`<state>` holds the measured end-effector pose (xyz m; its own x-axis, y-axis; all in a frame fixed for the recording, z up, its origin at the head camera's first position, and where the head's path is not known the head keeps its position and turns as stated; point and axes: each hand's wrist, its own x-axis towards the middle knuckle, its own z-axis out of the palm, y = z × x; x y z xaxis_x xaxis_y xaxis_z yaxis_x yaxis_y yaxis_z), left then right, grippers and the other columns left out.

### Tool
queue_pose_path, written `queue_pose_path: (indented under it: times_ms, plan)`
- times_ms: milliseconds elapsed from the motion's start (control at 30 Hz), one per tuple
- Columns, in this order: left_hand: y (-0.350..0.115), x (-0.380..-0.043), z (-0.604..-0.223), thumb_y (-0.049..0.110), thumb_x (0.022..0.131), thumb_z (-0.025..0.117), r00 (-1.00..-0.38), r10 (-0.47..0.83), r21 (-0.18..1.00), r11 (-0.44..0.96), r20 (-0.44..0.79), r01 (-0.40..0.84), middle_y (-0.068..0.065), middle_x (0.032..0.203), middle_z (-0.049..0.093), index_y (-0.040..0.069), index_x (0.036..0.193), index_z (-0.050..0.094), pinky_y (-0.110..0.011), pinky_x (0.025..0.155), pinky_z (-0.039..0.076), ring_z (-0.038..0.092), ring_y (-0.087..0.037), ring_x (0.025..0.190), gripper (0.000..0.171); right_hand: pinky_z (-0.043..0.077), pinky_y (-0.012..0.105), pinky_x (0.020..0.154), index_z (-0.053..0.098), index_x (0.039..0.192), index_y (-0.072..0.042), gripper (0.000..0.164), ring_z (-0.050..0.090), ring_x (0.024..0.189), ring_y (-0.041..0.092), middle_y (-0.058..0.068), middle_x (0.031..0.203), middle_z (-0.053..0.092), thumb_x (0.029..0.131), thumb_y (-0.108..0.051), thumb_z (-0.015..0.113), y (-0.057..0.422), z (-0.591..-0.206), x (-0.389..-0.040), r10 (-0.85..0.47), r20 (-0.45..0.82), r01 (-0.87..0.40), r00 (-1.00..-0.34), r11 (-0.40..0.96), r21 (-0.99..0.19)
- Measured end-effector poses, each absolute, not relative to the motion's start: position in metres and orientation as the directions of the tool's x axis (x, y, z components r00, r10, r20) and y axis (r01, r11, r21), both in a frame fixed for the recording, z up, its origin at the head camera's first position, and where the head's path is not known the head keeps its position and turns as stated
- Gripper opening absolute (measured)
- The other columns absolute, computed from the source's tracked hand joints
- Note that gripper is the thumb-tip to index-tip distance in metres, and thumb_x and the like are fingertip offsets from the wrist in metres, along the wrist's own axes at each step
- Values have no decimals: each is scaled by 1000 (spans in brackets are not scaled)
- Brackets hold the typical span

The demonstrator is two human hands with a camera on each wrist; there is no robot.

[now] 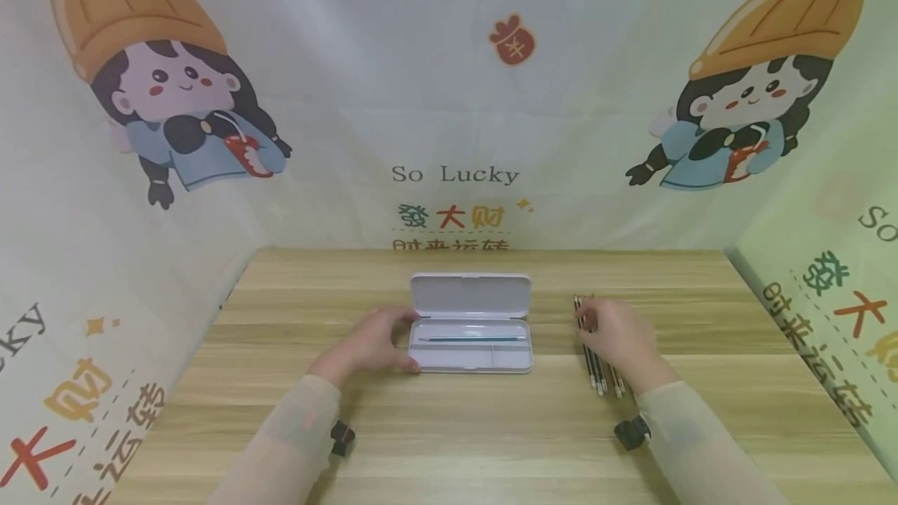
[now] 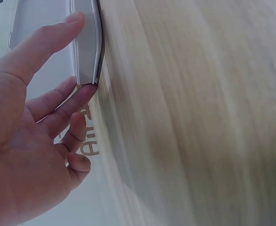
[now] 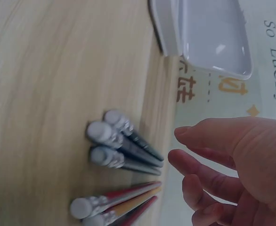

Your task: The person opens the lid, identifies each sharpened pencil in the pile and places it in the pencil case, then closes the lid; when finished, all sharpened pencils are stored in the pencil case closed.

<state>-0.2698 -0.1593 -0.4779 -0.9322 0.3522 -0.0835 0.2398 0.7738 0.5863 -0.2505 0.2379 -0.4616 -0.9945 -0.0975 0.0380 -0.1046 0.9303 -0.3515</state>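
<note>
A white pencil case (image 1: 470,369) stands on the table with its lid (image 1: 470,294) raised at the back. One teal pencil (image 1: 471,340) lies lengthwise in its long rear compartment. My left hand (image 1: 372,343) holds the case's left end, thumb at the near corner and fingers at the far one; the left wrist view shows two fingertips touching the case's corner (image 2: 87,56). To the right, dark pencils (image 3: 128,146) lie beside red and orange pencils (image 3: 121,197), erasers toward me. Over their far ends is my right hand (image 1: 620,333), its thumb and fingertips apart, nothing visible between them.
The wooden table (image 1: 470,435) reaches back to a printed cloth backdrop (image 1: 351,100), with more cloth along both sides. A small front-right compartment (image 1: 510,354) is divided off inside the case. Small black cameras (image 1: 342,438) sit at the wrists.
</note>
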Motion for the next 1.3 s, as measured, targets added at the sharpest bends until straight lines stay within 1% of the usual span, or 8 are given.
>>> queue_pose_path:
  times_ms: [100,233,567,767,1033,1167,1300]
  plan:
    - [-159,-270,-477,23,65,97,-931,356,583,775,-82,245,-13,144,62,10,139,61,-55,119,39,52,-37,137,83,51,31,56,76,110,-9,26,65,74,17,5,92,74,86,-17,79,240,-464,-251,-92,34,-98,-995,931,-351]
    - [-159,-270,-476,24,65,96,-930,358,585,774,-87,243,-14,145,61,10,140,60,-56,120,38,52,-37,137,84,51,31,56,76,109,-10,24,65,74,17,5,92,74,86,-16,79,242,-467,-251,-92,27,-95,-995,933,-346]
    - [-160,-271,-479,28,65,96,-925,372,561,783,-76,269,-11,140,65,12,141,60,-56,118,38,54,-36,134,85,48,28,52,74,113,-9,27,62,71,15,5,93,73,87,-17,79,242,-466,-250,-95,-14,-84,-995,931,-356]
    - [-160,-270,-477,26,65,97,-928,365,567,782,-77,260,-11,141,65,11,140,61,-56,117,39,54,-36,133,84,46,28,50,74,114,-11,29,60,69,14,2,91,73,87,-19,80,240,-468,-253,-103,-10,-94,-995,937,-337]
    - [-160,-268,-475,25,65,97,-928,364,573,779,-80,256,-11,140,65,10,140,61,-56,118,39,54,-35,133,85,46,28,51,76,109,-12,25,61,69,13,-1,88,73,86,-21,81,238,-471,-255,-124,19,-123,-992,936,-330]
    - [-160,-267,-473,24,65,97,-928,364,577,776,-82,254,-12,140,65,10,140,61,-55,117,39,54,-36,133,85,46,28,52,76,108,-13,25,61,70,13,-2,88,72,86,-22,82,237,-473,-256,-125,20,-125,-992,941,-315]
    - [-160,-266,-473,25,65,97,-928,365,577,775,-77,258,-13,140,65,9,140,61,-56,117,40,54,-37,132,85,48,28,52,76,107,-14,23,63,72,13,-1,89,73,86,-23,82,236,-475,-257,-114,11,-112,-993,944,-310]
